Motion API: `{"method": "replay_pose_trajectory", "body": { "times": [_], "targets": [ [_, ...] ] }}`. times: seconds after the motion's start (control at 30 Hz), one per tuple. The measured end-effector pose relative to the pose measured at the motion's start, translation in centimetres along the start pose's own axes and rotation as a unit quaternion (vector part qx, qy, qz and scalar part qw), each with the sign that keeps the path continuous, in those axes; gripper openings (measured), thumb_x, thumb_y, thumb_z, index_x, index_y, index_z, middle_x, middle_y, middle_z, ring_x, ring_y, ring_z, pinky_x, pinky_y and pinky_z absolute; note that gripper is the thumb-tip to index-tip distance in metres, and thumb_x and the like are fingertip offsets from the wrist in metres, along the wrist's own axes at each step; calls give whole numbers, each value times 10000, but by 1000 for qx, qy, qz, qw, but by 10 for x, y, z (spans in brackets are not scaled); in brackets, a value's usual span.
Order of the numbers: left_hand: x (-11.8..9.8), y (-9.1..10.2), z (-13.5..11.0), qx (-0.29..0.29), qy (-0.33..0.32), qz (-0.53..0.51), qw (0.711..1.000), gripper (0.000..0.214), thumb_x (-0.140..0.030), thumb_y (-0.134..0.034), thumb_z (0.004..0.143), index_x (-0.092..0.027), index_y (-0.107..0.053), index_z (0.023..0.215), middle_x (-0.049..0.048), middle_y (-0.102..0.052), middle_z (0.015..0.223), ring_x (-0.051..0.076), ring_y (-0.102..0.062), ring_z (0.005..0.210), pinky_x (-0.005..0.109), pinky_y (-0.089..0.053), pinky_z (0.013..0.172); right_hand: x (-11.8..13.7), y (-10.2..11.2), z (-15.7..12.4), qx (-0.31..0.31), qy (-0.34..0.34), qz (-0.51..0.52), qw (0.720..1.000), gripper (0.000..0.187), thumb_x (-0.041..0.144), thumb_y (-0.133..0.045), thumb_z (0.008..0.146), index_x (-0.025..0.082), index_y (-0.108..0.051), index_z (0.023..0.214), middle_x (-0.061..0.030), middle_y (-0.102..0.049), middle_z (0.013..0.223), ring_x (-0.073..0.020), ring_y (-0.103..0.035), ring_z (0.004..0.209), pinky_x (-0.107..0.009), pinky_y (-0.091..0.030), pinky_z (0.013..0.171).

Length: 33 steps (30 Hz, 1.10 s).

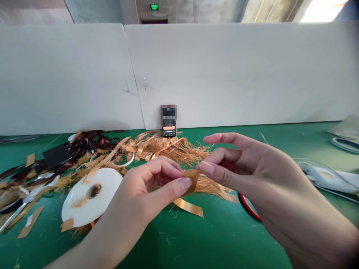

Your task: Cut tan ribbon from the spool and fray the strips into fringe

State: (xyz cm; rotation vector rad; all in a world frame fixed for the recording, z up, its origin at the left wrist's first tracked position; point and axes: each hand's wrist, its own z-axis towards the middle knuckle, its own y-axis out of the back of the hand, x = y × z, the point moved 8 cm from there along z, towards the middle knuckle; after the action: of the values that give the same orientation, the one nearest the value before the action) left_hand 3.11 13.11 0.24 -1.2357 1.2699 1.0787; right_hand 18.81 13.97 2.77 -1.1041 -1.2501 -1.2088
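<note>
Between my two hands is a short piece of brown-gold ribbon (191, 180). My left hand (157, 183) pinches it between thumb and fingers. From the other side, my right hand (244, 164) has its thumb and a finger closed on the ribbon's upper right corner, while its index finger stretches out above. Below the hands a loose strip of gold ribbon (189, 207) lies on the green table (218, 239). Behind them spreads a heap of frayed orange-gold ribbon strands (179, 149), partly hidden by my hands.
A white spool (109, 186) lies left of my left hand. Dark brown ribbons (92, 144), a black square (57, 155) and scissors (30, 196) are further left. A phone (168, 121) leans against the white panel (224, 74). A red handle (248, 208) and a white power strip (331, 177) are at right.
</note>
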Motion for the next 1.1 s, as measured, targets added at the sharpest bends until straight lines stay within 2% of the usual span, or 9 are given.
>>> {"method": "replay_pose_trajectory", "body": {
  "times": [0.23,0.3,0.43,0.53,0.7,0.83,0.9,1.0,1.1],
  "targets": [
    [3,2,2,22,11,7,1000,152,-250,-743,708,-198,-641,608,-24,-638,744,110,-601,718,181,-486,648,6,7,-3,-66,14,-15,998,286,349,-753,737,249,-628,974,22,-695,685,-137,-672,666,-190,-517,563],
    [2,2,2,18,8,2,1000,136,-227,-738,708,-196,-643,614,-25,-643,733,112,-609,725,179,-491,655,5,2,-3,-47,-7,1,999,302,357,-746,739,246,-620,990,3,-720,758,-156,-694,715,-202,-529,578],
    [2,-3,1,35,10,-21,999,115,-220,-746,708,-188,-647,657,-14,-674,747,122,-637,703,201,-517,653,-5,-13,-6,41,-85,19,995,379,295,-750,716,247,-586,1054,9,-723,800,-164,-705,749,-220,-550,628],
    [6,-6,1,47,48,-29,997,148,-216,-765,702,-211,-652,797,-12,-698,712,137,-662,663,227,-539,638,-7,-14,-5,69,-87,20,994,364,272,-712,743,247,-567,1076,14,-712,775,-167,-705,740,-236,-559,638],
    [5,-1,1,36,53,-2,998,235,-208,-795,687,-245,-635,854,-34,-687,751,121,-667,671,188,-530,604,-6,-8,0,34,-68,50,996,315,237,-723,731,244,-603,1023,18,-714,768,-163,-710,751,-211,-558,638],
    [7,1,2,39,25,0,999,246,-235,-776,720,-252,-639,923,-20,-666,883,114,-646,764,171,-512,644,-3,-2,0,0,-39,53,998,185,289,-676,813,237,-630,985,-2,-747,817,-152,-717,808,-194,-552,667],
    [9,0,3,55,25,-19,998,247,-234,-750,750,-256,-621,959,-24,-633,862,104,-616,764,164,-490,645,-1,-4,-1,22,-18,60,998,180,277,-663,838,234,-615,1006,-10,-751,914,-154,-714,892,-191,-555,717],
    [14,-8,2,103,52,-44,992,207,-263,-726,778,-240,-582,925,-36,-560,792,100,-551,747,168,-457,638,-2,-16,-2,109,-29,77,991,279,248,-686,826,249,-581,1084,-15,-723,1068,-155,-714,898,-222,-577,740],
    [17,-15,1,141,84,-51,985,226,-316,-727,775,-217,-544,864,-30,-539,806,115,-514,784,198,-442,689,-4,-24,-1,149,-46,77,985,335,229,-714,799,263,-587,1107,-7,-718,1068,-148,-715,847,-251,-586,751]
  ]
}}
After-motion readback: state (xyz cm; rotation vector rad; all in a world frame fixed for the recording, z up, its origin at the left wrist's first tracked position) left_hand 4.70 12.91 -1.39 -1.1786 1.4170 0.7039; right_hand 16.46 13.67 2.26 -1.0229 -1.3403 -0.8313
